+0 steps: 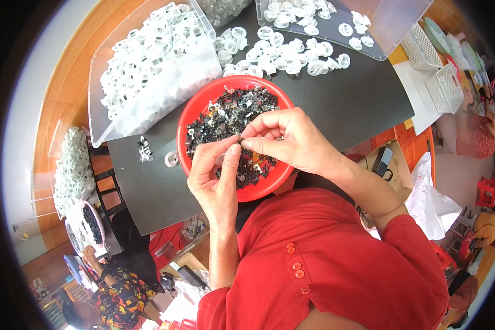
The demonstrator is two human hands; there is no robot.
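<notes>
A round red basin point(285, 99) sits at the near edge of the dark table, filled with small black parts point(214, 129) mixed with some clear and white ones. Over it my left hand point(214, 168) and my right hand point(286, 137) meet at the fingertips, each in a pinch of thumb and forefinger. Something tiny and dark shows between them, too small to name. A whitish piece is partly visible inside my left hand's curled fingers.
A clear bin point(154, 102) heaped with white round plastic parts stands left; loose white parts point(297, 55) lie behind the basin. Another clear tub point(390, 33) is at the back right. One white part point(171, 159) and a small black-and-white pile point(144, 149) lie left. A co-worker point(121, 294) sits lower left.
</notes>
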